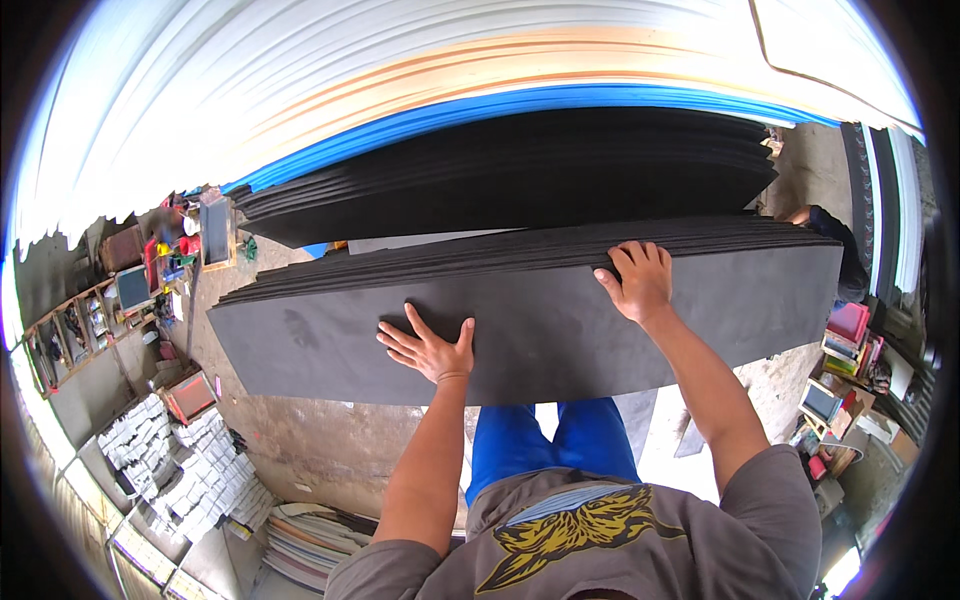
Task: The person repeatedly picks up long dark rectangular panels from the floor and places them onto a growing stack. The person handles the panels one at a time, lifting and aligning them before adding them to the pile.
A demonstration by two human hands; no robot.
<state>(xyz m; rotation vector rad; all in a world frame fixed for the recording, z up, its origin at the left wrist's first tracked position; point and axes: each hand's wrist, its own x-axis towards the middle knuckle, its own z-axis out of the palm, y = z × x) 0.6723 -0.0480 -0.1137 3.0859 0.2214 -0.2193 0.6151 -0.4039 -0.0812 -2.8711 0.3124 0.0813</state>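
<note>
A stack of long black sheets (560, 330), which look like foam boards, stands on edge across the front of my body, tilted so that its broad front face shows. My left hand (430, 345) lies flat on that face, left of the middle, with its fingers spread. Farther right, my right hand (642, 285) hooks its fingers over the top edge of the front sheet, thumb against the face. At the stack's right end another person's dark sleeve (838, 240) shows, with a hand partly hidden behind the sheets.
Behind stands a second black stack (520, 165), with blue sheets (560, 97) and tall white sheets (400, 45) beyond it. White bundles (180, 465) are piled at lower left. Shelves with clutter (85, 330) line the left; boxes and trays (840, 400) sit at right. Concrete floor (320, 440) lies below.
</note>
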